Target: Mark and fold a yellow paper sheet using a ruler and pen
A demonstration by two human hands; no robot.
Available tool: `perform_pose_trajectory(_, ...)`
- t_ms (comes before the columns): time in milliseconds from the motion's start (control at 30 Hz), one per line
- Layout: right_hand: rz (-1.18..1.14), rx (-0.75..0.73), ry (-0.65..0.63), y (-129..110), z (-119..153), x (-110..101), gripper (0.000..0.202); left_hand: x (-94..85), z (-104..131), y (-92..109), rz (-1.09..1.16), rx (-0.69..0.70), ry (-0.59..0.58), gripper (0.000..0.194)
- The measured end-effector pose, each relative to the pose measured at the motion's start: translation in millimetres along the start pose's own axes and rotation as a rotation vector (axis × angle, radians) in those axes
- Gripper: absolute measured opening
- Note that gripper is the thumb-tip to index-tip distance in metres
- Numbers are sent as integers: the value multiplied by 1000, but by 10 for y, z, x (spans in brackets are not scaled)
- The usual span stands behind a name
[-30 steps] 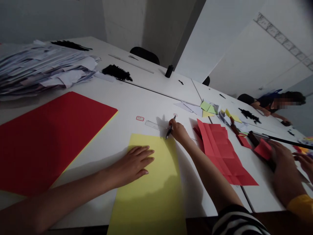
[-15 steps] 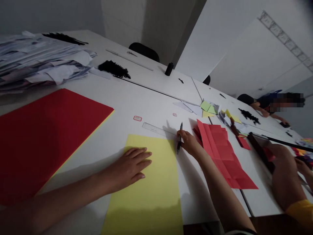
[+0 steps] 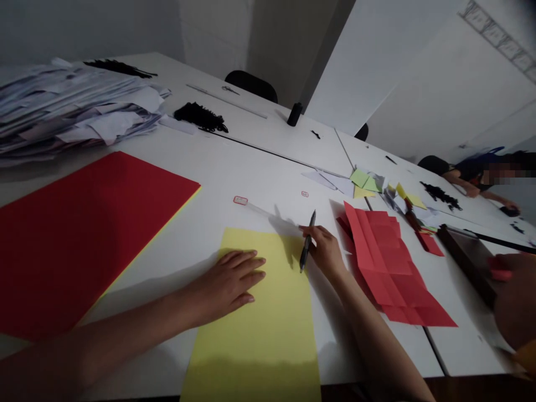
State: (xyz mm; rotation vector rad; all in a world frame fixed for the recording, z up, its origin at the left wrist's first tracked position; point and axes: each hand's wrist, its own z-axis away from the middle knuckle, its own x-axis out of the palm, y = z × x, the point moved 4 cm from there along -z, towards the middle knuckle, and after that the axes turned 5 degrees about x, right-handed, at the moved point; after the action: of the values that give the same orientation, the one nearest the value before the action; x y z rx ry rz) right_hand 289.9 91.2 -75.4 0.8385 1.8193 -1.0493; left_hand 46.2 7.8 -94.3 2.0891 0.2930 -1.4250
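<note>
My left hand [image 3: 240,279] lies flat, fingers spread, on a yellow sheet of paper [image 3: 259,346]. My right hand [image 3: 322,248] is closed on a dark pen [image 3: 307,245], which sticks out above and below the fingers. Its fingertips also meet the near end of a clear ruler [image 3: 272,215], which looks tilted and blurred just beyond the sheet's far edge. Whether the ruler is gripped or only touched is hard to make out. To the left lies a red stack of sheets [image 3: 96,234] with a yellow edge showing beneath.
Creased red paper [image 3: 389,262] lies right of my right arm. Farther back are coloured scraps [image 3: 366,181], a black bundle [image 3: 201,116], a black cylinder [image 3: 295,114] and a pile of papers [image 3: 84,111]. A co-worker's arm [image 3: 517,301] is beside a dark box [image 3: 469,262] at right.
My right hand has shifted to the near left, over the yellow sheet's corner, with the pen. The ruler, flat before, now looks tilted. My left hand stays on the sheet.
</note>
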Motion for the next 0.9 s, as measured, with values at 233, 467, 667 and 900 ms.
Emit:
perform_pose_trajectory(233, -181, -218, -98, -171, 220, 6, 24, -21, -3, 46, -20, -21, -32, 38)
perform_pose_trajectory(467, -191, -200, -183, -151, 226, 14, 21, -151, -24, 59, -20, -79, 132, 27)
perform_pose_trajectory(667, -199, -207, -174, -158, 239, 57, 22, -62, -4, -72, -109, -189, 73, 54)
perform_pose_trajectory(900, -232, -159, -151, -146, 234, 53, 26, -19, 31, -120, -104, -249, 13, 63)
